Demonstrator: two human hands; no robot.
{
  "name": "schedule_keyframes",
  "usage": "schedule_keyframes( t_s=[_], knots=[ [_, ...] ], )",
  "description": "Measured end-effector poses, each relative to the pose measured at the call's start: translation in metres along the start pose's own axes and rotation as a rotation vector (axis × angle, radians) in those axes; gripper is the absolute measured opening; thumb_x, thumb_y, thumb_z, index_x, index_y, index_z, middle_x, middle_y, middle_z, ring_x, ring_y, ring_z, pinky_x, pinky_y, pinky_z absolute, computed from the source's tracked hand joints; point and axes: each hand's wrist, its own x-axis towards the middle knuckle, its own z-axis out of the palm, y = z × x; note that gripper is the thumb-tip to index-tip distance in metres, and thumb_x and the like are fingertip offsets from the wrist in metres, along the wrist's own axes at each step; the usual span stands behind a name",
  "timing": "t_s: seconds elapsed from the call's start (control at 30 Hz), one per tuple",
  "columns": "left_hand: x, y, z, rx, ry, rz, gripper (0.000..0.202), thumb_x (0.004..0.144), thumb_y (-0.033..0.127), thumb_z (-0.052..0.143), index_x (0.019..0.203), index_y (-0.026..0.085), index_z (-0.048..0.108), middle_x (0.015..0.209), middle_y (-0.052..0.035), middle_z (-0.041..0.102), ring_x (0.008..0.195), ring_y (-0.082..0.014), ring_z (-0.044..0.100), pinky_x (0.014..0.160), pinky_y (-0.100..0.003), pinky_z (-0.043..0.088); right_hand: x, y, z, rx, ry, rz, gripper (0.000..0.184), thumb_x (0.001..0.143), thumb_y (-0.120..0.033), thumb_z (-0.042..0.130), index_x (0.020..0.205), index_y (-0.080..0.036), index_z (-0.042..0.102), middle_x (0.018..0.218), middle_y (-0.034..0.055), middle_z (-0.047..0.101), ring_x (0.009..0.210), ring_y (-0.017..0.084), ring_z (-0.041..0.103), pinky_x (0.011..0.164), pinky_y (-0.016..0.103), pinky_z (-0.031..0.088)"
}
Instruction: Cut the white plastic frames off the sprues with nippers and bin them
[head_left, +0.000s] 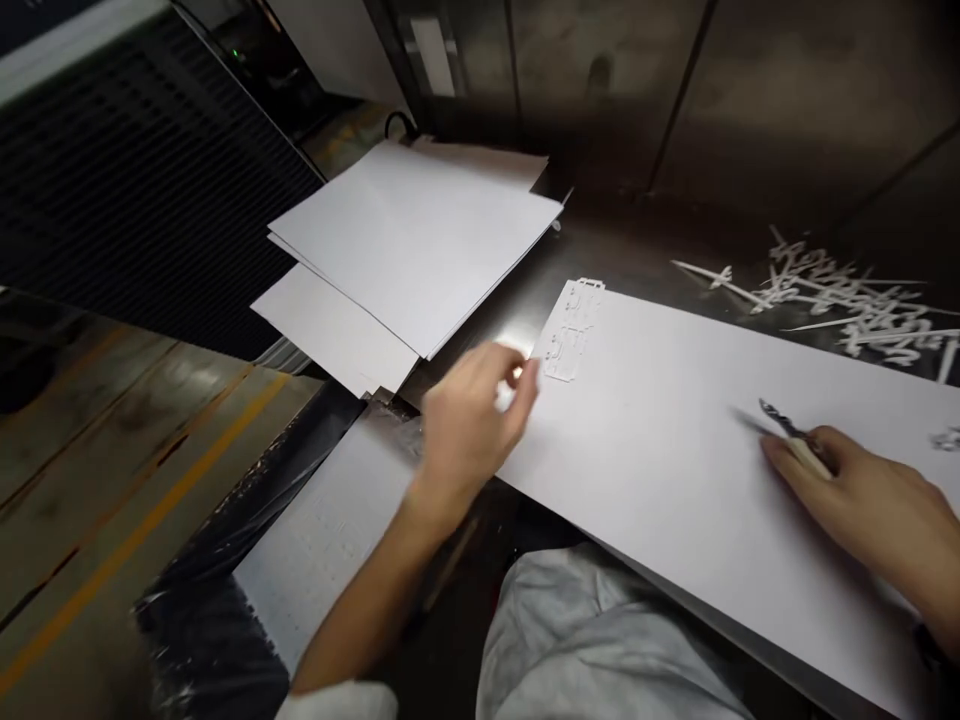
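My left hand (476, 415) is raised near the left edge of a big white board (675, 420), its fingers curled and thumb and forefinger drawn together. It is slightly blurred, and anything in that pinch is too small to make out. Just beyond those fingers, a small white die-cut piece (571, 330) with slots and thin outlines lies on the board's far left corner. At the right, my right hand (862, 495) grips what looks like a craft knife (802, 445) with a pale handle, its dark tip pointing up and left over the board.
Several white sheets (420, 235) are stacked at the back left. Thin white offcuts (832, 290) lie in a tangle behind the board. Near my left forearm, a pale sheet (315, 540) rests on a black-wrapped surface (202, 620). A dark ribbed panel (150, 180) stands at the left.
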Motion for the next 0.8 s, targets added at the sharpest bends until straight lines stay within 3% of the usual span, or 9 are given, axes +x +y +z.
schedule_keyframes(
  t_s=[0.1, 0.17, 0.23, 0.3, 0.5, 0.63, 0.8],
  knots=[
    [0.062, 0.039, 0.046, 0.065, -0.183, 0.022, 0.037, 0.099, 0.055, 0.076, 0.107, 0.02, 0.067, 0.104, -0.0123, 0.073, 0.093, -0.0311, 0.074, 0.073, -0.04, 0.055, -0.006, -0.011, -0.005, 0.057, -0.032, -0.016, 0.056, 0.109, -0.071, 0.029, 0.106, -0.026, 0.062, 0.09, 0.0139, 0.072, 0.084, 0.039, 0.068, 0.073, 0.042, 0.048],
    [0.083, 0.044, 0.066, 0.108, -0.27, 0.013, 0.044, 0.088, 0.049, 0.09, 0.105, 0.016, 0.067, 0.106, -0.0171, 0.073, 0.098, -0.0366, 0.075, 0.076, -0.042, 0.057, -0.007, -0.014, -0.005, 0.082, -0.024, -0.027, 0.053, 0.107, -0.07, 0.032, 0.103, -0.027, 0.062, 0.089, 0.0127, 0.072, 0.083, 0.039, 0.068, 0.071, 0.042, 0.048],
    [0.09, 0.041, 0.076, 0.134, -0.327, 0.003, 0.038, 0.086, 0.036, 0.092, 0.105, 0.016, 0.067, 0.106, -0.0164, 0.074, 0.099, -0.0354, 0.075, 0.08, -0.042, 0.058, -0.006, -0.014, -0.004, 0.098, -0.012, -0.031, 0.051, 0.106, -0.07, 0.033, 0.101, -0.028, 0.062, 0.088, 0.0116, 0.071, 0.082, 0.039, 0.068, 0.071, 0.043, 0.049],
    [0.087, 0.036, 0.079, 0.148, -0.356, -0.019, 0.033, 0.09, 0.029, 0.089, 0.109, 0.016, 0.066, 0.11, -0.0151, 0.073, 0.102, -0.0326, 0.075, 0.084, -0.041, 0.06, -0.005, -0.014, -0.002, 0.098, -0.022, -0.017, 0.051, 0.105, -0.071, 0.032, 0.099, -0.029, 0.059, 0.088, 0.0108, 0.071, 0.084, 0.039, 0.068, 0.073, 0.043, 0.05],
    [0.072, 0.027, 0.082, 0.128, -0.327, -0.121, 0.04, 0.095, 0.038, 0.084, 0.118, 0.015, 0.061, 0.131, -0.0244, 0.062, 0.117, -0.0391, 0.07, 0.083, -0.043, 0.06, -0.006, -0.013, -0.006, 0.063, -0.093, 0.02, 0.059, 0.106, -0.077, 0.019, 0.103, -0.03, 0.054, 0.092, 0.0114, 0.071, 0.091, 0.04, 0.067, 0.079, 0.045, 0.05],
    [0.068, 0.017, 0.081, 0.075, -0.317, -0.135, 0.033, 0.098, 0.031, 0.08, 0.118, 0.017, 0.058, 0.128, -0.0214, 0.062, 0.108, -0.0337, 0.073, 0.081, -0.041, 0.059, -0.007, -0.015, -0.009, 0.067, -0.11, 0.035, 0.062, 0.105, -0.08, 0.018, 0.107, -0.03, 0.054, 0.096, 0.0126, 0.071, 0.093, 0.041, 0.067, 0.08, 0.045, 0.05],
    [0.075, 0.011, 0.077, -0.023, -0.322, -0.117, 0.044, 0.091, 0.033, 0.089, 0.12, 0.018, 0.059, 0.125, -0.0166, 0.064, 0.108, -0.031, 0.073, 0.089, -0.043, 0.06, -0.004, -0.011, -0.006, 0.07, -0.059, 0.035, 0.061, 0.104, -0.08, 0.021, 0.102, -0.03, 0.055, 0.089, 0.0137, 0.071, 0.088, 0.043, 0.068, 0.076, 0.047, 0.05]
  ],
)
